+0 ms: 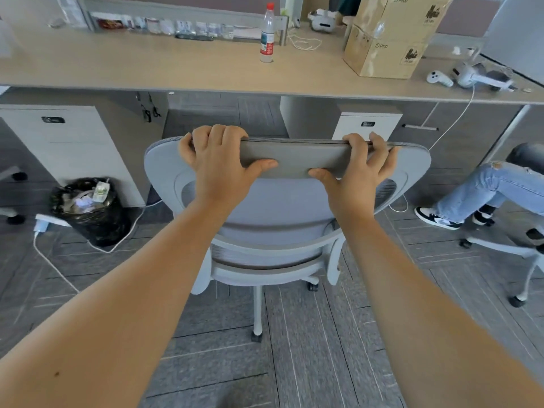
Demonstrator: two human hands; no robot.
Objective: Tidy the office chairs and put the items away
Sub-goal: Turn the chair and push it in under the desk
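Note:
A pale grey office chair (282, 207) on castors stands in front of me, its back toward me and its seat facing the desk (147, 69). My left hand (219, 160) grips the top edge of the backrest on the left, fingers over the top and thumb on the rear face. My right hand (357, 169) holds the same edge on the right in the same way. On the desk stand a plastic water bottle (267, 33), stacked cardboard boxes (388, 39), a white headset (322, 22) and white controllers (471, 76).
A black-lined waste bin (88, 210) full of rubbish and a power strip (47, 222) with a white cable sit on the floor at left. White drawer units (67, 142) stand under the desk. A seated person's jeans-clad leg (485, 189) and their chair base (518, 260) are at right.

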